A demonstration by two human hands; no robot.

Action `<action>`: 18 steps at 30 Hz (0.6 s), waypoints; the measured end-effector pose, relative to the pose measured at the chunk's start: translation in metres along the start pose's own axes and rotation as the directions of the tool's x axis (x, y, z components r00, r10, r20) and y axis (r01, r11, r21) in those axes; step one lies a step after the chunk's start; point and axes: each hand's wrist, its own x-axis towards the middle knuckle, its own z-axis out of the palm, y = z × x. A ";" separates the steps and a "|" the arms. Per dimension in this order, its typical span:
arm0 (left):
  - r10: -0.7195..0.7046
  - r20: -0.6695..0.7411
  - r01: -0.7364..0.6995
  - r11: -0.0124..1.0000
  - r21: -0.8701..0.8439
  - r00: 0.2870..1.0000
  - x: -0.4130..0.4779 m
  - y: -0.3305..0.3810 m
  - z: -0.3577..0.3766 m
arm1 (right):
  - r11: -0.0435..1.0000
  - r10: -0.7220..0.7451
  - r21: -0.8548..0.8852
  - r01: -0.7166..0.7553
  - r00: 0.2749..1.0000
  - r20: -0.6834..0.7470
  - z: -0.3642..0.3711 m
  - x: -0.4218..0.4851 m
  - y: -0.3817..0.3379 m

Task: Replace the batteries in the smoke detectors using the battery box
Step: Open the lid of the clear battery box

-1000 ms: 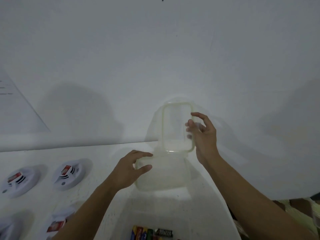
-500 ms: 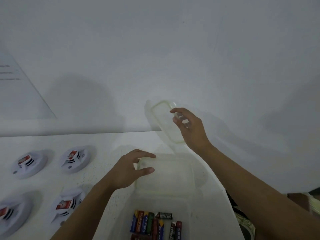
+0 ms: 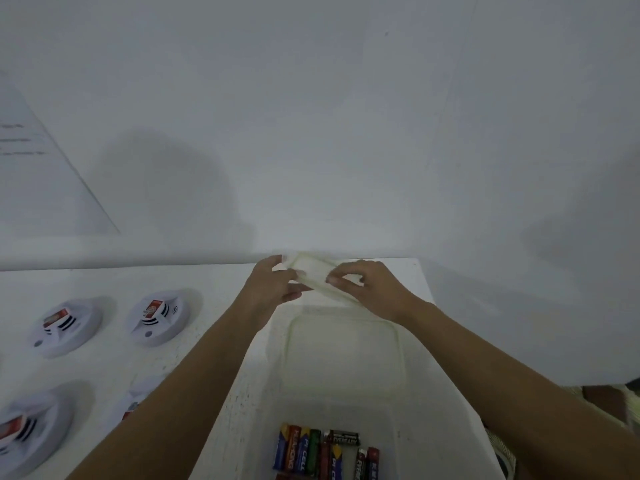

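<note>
- a sheet of paper (image 3: 38, 168) with faint lines of print hangs on the wall beyond the tabletop's (image 3: 214, 289) far left edge.
- four smoke detectors sit on the left part of the tabletop. two are in a far row, far-left detector (image 3: 64, 327) and far-right detector (image 3: 159, 317), each showing a red label.
- the near-left detector (image 3: 27, 431) is cut by the frame's edge, and the near-right detector (image 3: 135, 401) is partly hidden behind the left forearm.
- the left grip (image 3: 273, 289) pinches the left end of the lid (image 3: 315, 276) between thumb and fingers.
- the lid, pale and translucent, is tilted near the tabletop's far right corner. whether it touches the tabletop i cannot tell.
- the right grip (image 3: 377, 289) has curled fingers clasping the lid's right end.
- the battery box (image 3: 398, 341) stands uncovered just nearer than the lid, by the right edge.
- batteries (image 3: 311, 452) lie side by side at the near edge, nearer than the box.
</note>
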 end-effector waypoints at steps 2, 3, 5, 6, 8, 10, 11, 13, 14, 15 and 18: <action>-0.009 -0.035 0.010 1.000 0.019 0.999 0.006 -0.008 -0.004 | 0.997 0.060 -0.061 -0.057 0.998 0.038 -0.003 -0.005 0.016; -0.013 -0.052 0.015 0.999 0.034 0.999 0.008 -0.012 -0.005 | 0.993 0.094 -0.078 -0.091 0.995 0.045 -0.003 -0.007 0.024; -0.012 -0.089 0.022 0.994 0.106 0.996 0.014 -0.021 -0.006 | 0.982 0.168 -0.088 -0.164 0.985 0.034 -0.002 -0.010 0.036; 0.002 -0.116 0.019 0.983 0.181 0.993 0.017 -0.026 -0.006 | 0.978 0.198 -0.074 -0.195 0.980 0.027 -0.001 -0.011 0.040; 0.051 -0.162 0.010 0.935 0.355 0.986 0.024 -0.035 -0.008 | 0.968 0.250 -0.010 -0.250 0.968 0.024 0.000 -0.011 0.042; 0.096 -0.189 0.012 0.865 0.501 0.977 0.027 -0.039 -0.008 | 0.952 0.298 0.067 -0.298 0.954 0.001 0.000 -0.010 0.043; 0.121 -0.194 0.015 0.813 0.583 0.973 0.028 -0.039 -0.007 | 0.941 0.323 0.109 -0.319 0.946 -0.019 -0.001 -0.009 0.044; 0.170 -0.179 0.013 0.688 0.725 0.969 0.027 -0.039 -0.004 | 0.919 0.363 0.187 -0.348 0.930 -0.053 -0.004 -0.009 0.045; 0.175 -0.168 0.010 0.662 0.750 0.970 0.026 -0.040 -0.003 | 0.910 0.372 0.221 -0.350 0.926 -0.065 -0.005 -0.009 0.045; 0.167 -0.158 0.006 0.670 0.742 0.973 0.023 -0.041 -0.002 | 0.904 0.372 0.256 -0.342 0.925 -0.080 -0.006 -0.010 0.045; 0.172 -0.149 -0.019 0.716 0.698 0.974 0.018 -0.046 -0.003 | 0.893 0.369 0.332 -0.305 0.918 -0.149 -0.009 -0.014 0.039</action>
